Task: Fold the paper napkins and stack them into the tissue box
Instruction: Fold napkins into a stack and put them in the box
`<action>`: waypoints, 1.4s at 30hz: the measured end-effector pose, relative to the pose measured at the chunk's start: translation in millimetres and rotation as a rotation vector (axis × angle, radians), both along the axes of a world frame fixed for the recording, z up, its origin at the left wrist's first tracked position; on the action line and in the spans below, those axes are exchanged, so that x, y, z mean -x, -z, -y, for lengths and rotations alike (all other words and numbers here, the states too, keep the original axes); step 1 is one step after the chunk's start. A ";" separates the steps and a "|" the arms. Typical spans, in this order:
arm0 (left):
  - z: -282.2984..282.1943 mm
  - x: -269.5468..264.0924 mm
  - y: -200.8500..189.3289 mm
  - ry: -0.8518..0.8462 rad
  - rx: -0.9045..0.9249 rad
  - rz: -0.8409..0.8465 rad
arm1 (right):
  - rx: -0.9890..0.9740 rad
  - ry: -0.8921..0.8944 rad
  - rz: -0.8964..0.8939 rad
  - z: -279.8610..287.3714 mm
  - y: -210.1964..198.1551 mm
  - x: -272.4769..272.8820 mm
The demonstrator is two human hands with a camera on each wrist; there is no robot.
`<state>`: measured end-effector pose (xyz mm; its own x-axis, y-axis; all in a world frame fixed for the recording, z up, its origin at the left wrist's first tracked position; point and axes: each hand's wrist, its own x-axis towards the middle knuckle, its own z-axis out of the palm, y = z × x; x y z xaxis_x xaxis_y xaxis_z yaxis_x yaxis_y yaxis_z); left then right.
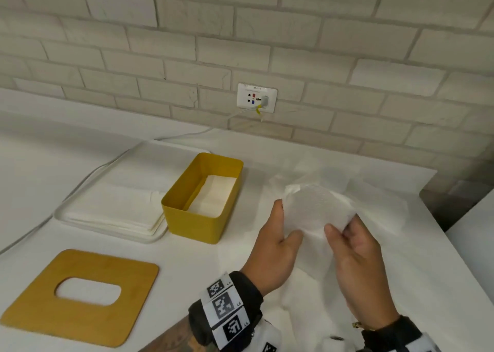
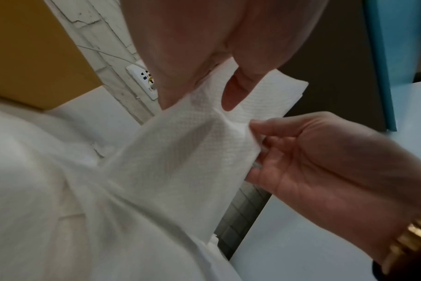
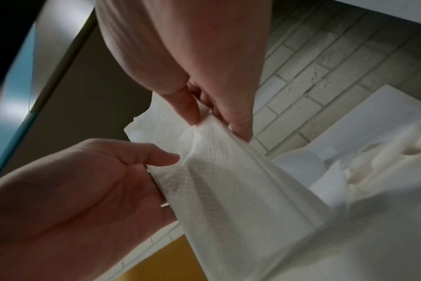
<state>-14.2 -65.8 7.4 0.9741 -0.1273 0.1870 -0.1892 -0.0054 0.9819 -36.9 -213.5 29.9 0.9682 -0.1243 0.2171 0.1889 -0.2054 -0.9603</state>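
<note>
Both hands hold one white embossed paper napkin up off the white table, right of the yellow tissue box. My left hand pinches its left edge between thumb and fingers. My right hand pinches the right edge. In the left wrist view my left hand grips the napkin from above and the right hand holds its side. The right wrist view shows my right hand pinching a folded edge of the napkin. The box is open, with white napkins lying flat inside.
A clear tray with a stack of flat napkins sits left of the box. The wooden lid with an oval hole lies at the front left. Loose napkin sheets lie under and beyond the hands. A socket and cable are on the brick wall.
</note>
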 end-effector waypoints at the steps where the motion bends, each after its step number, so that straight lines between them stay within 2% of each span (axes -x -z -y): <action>1: -0.2 -2.0 1.0 0.004 -0.005 -0.012 | 0.026 -0.004 -0.010 -0.5 0.8 -0.3; 4: -3.6 -6.2 12.0 0.026 -0.032 -0.071 | 0.105 0.019 -0.103 -3.0 16.2 -4.0; 8: -14.3 -7.8 9.7 0.018 -0.032 -0.100 | -0.070 0.059 -0.123 -2.9 16.6 -15.5; 10: -25.7 -12.9 -2.9 -0.033 -0.050 -0.063 | -0.116 -0.012 -0.124 -8.5 6.6 -23.2; 14: -62.5 -33.2 -34.2 -0.142 -0.176 -0.005 | -0.078 -0.136 -0.151 -28.0 -0.6 -40.9; 19: -136.8 -71.2 -68.4 -0.382 -0.200 -0.086 | -0.064 -0.175 -0.233 -35.0 11.9 -43.7; 22: -166.0 -98.6 -74.3 -0.431 -0.345 -0.199 | -0.032 -0.187 -0.301 -28.3 24.0 -41.0; 25: -178.1 -126.6 -62.6 -0.413 -0.595 -0.310 | -0.033 -0.170 -0.338 -18.9 32.0 -40.5; 32: -168.2 -156.3 -27.5 -0.219 -1.011 -0.512 | -0.021 -0.122 -0.362 3.9 46.5 -34.8; 35: -164.1 -162.7 -18.4 -0.170 -1.008 -0.572 | -0.024 -0.106 -0.378 8.9 53.1 -30.6; 42: -177.7 -181.8 10.2 -0.225 -0.728 -0.635 | -0.023 -0.095 -0.411 12.8 61.1 -27.3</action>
